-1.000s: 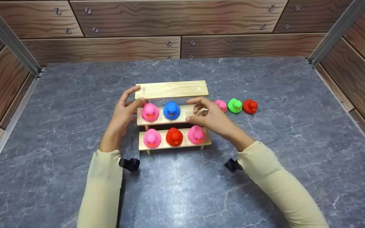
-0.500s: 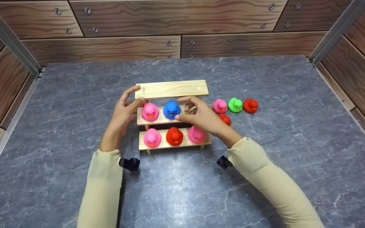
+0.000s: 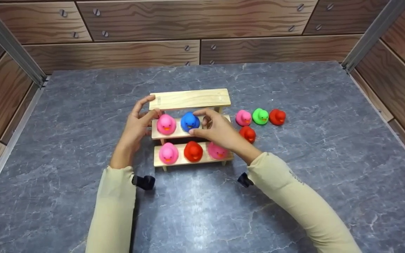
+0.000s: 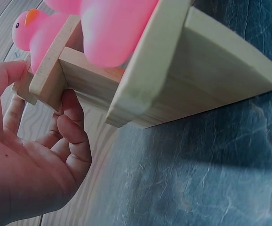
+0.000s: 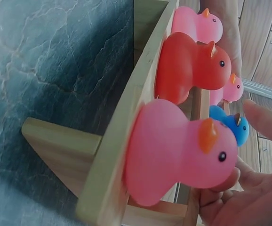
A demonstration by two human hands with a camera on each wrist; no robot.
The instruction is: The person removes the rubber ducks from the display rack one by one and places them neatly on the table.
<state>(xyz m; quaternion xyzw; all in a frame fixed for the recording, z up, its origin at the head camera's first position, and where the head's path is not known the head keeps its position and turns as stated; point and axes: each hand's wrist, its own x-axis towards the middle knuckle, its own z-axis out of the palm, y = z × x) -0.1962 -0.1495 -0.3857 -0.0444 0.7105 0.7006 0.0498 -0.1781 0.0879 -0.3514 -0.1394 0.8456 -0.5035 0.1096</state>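
Observation:
A small three-step wooden display stand [image 3: 190, 99] stands on the table. My left hand [image 3: 136, 128] grips its left end, fingers curled at the ends of the upper boards [image 4: 49, 70]. On the middle step sit a pink rubber duck [image 3: 166, 124], close to my left fingertips, and a blue rubber duck [image 3: 190, 121]. My right hand [image 3: 220, 129] has its thumb and forefinger around the blue duck's right side; its other fingers are bent. The lowest step bears a pink duck [image 3: 168, 153], a red duck [image 3: 193, 151] and another pink duck [image 5: 173, 150], partly under my right hand.
Right of the stand, a pink duck [image 3: 243, 117], a green duck [image 3: 260, 116] and a red duck [image 3: 277, 117] stand in a row. Another red duck [image 3: 247, 134] lies just in front, beside my right wrist. Wood-patterned panels [image 3: 146, 21] border the grey marbled tabletop [image 3: 62, 147].
My right hand has moved left along the middle step to the blue duck, uncovering the pink and red ducks beside the stand. The left hand stays where it was.

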